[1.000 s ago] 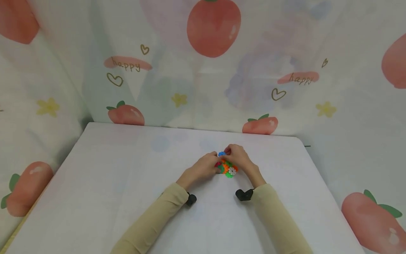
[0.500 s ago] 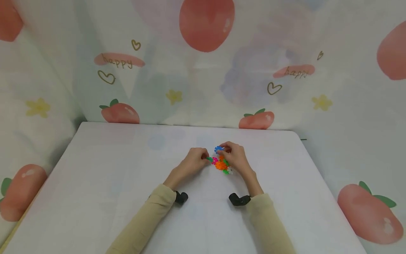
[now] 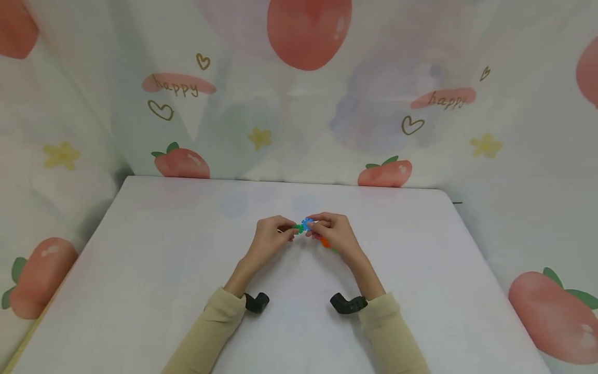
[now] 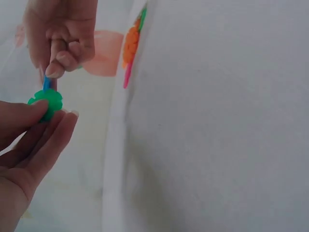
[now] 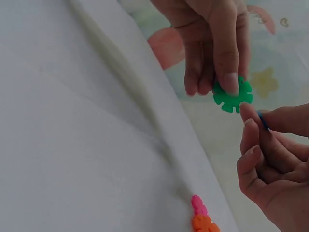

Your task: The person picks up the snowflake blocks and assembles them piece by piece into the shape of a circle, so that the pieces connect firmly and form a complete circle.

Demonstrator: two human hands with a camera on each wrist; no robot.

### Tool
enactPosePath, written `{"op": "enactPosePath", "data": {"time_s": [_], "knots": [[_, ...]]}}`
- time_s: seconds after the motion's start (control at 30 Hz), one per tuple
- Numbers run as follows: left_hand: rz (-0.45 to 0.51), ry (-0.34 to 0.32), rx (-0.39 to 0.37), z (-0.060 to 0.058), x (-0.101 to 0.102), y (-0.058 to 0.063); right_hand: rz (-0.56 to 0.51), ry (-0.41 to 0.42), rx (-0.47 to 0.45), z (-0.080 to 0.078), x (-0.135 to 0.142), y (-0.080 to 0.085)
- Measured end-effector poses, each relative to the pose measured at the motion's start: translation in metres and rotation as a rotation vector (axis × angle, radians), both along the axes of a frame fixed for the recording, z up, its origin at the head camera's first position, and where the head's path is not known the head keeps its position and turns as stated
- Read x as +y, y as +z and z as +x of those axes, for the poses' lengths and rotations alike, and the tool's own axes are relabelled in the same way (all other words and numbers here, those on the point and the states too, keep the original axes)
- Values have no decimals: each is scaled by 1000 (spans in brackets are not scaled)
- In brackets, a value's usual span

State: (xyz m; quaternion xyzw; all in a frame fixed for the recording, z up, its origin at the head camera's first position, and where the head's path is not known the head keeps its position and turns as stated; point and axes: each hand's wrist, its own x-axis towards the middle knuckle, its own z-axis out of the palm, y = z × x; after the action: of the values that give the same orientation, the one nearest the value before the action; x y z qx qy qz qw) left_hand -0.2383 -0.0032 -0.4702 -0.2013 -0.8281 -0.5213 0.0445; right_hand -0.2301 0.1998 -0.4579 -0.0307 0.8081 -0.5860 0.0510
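Between the thumb and fingers of my left hand [image 3: 267, 235] I pinch a green notched plastic disc [image 5: 232, 100]. Opposite it, my right hand [image 3: 337, 234] pinches a blue notched disc [image 3: 306, 224], which stands edge-on to the green one in the left wrist view. The two discs meet or nearly meet; whether they are slotted together I cannot tell. On the table, a joined cluster of discs lies partly hidden by my right hand in the head view. Its pink disc [image 4: 127, 76], orange disc [image 4: 130, 46] and a green edge [image 4: 143, 19] show in the left wrist view.
A white cloth covers the table [image 3: 289, 337]. Behind it hangs a printed fabric backdrop [image 3: 299, 114] with fruit, flowers and the word "happy". Black wrist cameras [image 3: 348, 304] sit at both cuffs.
My left hand has come away from the cluster with the green disc, leftward. My right hand has brought the blue disc left to it. The cluster stays on the table.
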Motion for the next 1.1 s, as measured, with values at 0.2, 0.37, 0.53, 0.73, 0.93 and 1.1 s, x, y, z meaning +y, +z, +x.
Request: {"op": "enactPosePath", "data": {"time_s": [0.2,0.37,0.53,0.73,0.93,1.1], "knots": [[-4,32,116,10,-3,3,-72,-33,13,6,-13,1],[-4,65,169,13,-4,0,-168,-45,-23,8,-22,-2],[5,40,123,14,-6,-5,-161,-13,-56,8,-19,-2],[253,-59,-311,12,-14,0,-62,87,-11,8,-11,3],[348,-143,-597,7,-23,6,9,116,24,4,-6,6],[376,-105,-633,5,-30,12,278,5,90,2,18,7]]}}
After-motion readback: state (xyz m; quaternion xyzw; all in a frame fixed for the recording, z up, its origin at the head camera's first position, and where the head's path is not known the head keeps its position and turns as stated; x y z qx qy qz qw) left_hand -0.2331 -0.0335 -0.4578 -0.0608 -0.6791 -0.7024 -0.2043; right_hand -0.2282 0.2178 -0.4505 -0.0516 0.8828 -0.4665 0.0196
